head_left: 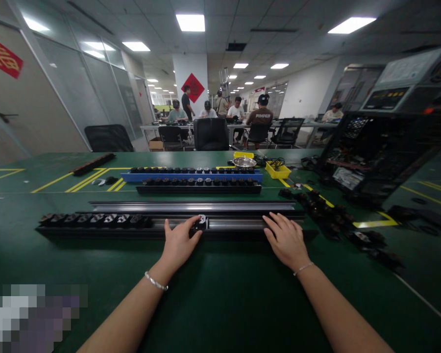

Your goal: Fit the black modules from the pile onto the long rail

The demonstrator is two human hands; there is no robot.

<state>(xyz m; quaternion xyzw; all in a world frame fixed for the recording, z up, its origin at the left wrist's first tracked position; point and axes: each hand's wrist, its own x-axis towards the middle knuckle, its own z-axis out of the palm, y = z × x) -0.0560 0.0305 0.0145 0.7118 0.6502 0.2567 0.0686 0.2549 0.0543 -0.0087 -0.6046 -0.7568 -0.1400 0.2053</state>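
The small black part [202,222] which I watch from my distant seat lies at the middle of the long black channel [238,225]. Over it, the left hand [181,241] is half open; thumb and forefinger are at the left side of the part, appearing to touch it, but I cannot tell if they grip firmly. The right hand [286,240] is open, with fingers a little spread, over the right portion of the channel, and I see nothing held in it. At the left end of the channel, a row of similar black parts [95,219] sits side by side. Just behind the channel I see a second rail [191,207]; farther behind it, a black rack [198,189] and a blue rack [194,178], both carrying rows of parts. Beyond the channel's right end, loose black parts [338,215] are scattered on the green table [224,294], near an opened computer case [356,157].
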